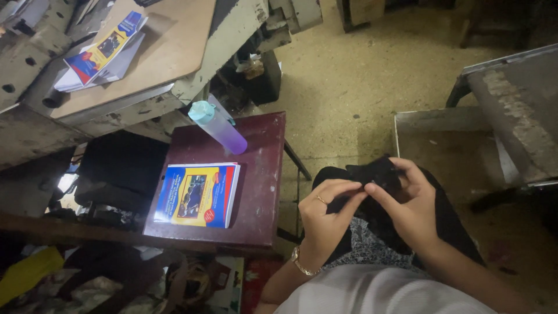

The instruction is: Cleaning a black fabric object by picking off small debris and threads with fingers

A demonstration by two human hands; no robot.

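Over lap, hands (372, 212) pinch black cloth (378, 173)

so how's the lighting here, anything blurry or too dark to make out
Head view: dim and uneven; floor brightest, lower left corner murky. Black cloth held by left hand and right hand shows no detail. Booklet and bottle fairly sharp; edges look bent.

both hands (372, 209) on black cloth (378, 174)

White top, gold ring (320, 199), gold wristwatch (301, 266)
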